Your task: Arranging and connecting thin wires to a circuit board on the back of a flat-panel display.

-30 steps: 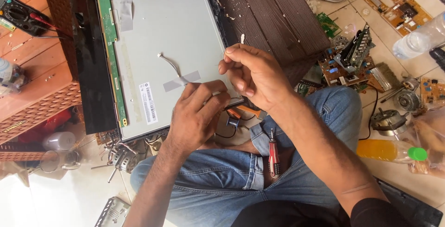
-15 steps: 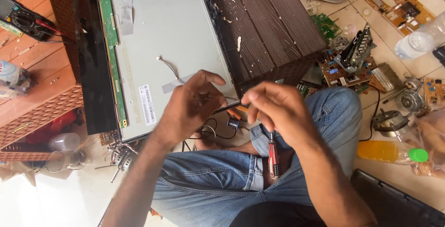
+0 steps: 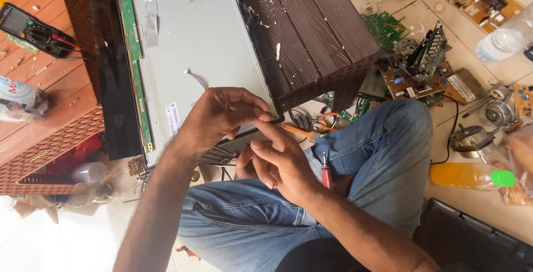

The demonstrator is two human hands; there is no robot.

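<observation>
The person sits with knees up, working at the near edge of a bare grey display panel (image 3: 205, 44) that lies back-up across a dark slatted surface (image 3: 316, 22). The left hand (image 3: 222, 114) is curled, fingers pinched shut on something small at the panel's lower corner; what it grips is too small to tell. The right hand (image 3: 283, 164) sits just beneath, loosely curled with one finger raised to touch that same spot, holding nothing I can see. It looks like fiddly connector or cable work, calling for a steady, fine pinch. A thin grey wire (image 3: 195, 76) lies on the panel just above the left hand, and a red-handled screwdriver (image 3: 326, 175) rests against the jeans beside the right.
</observation>
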